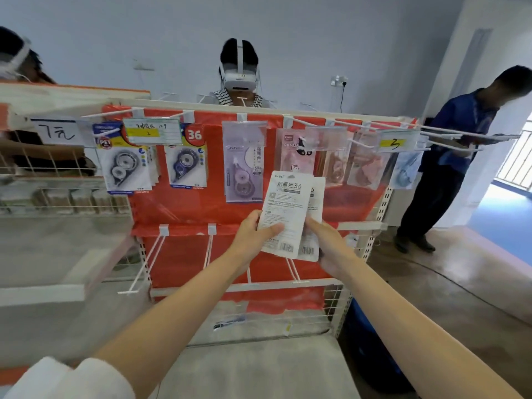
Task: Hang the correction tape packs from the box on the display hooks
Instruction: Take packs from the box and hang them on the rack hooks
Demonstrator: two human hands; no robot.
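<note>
Two correction tape packs (290,214) are held upright, backs to the camera, in front of the red display: the left hand (253,234) pinches the front pack, the right hand (325,240) grips the rear one. Their hang holes lie above both grips, below the display hooks (290,120). Hung packs (243,165) and clear price flaps (325,139) crowd the approach.

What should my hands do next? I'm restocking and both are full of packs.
Probably lift the front pack, pinched by your left hand, and thread its top hole onto the hook above. Your right hand holds a second pack behind it, so keep that back.
</note>
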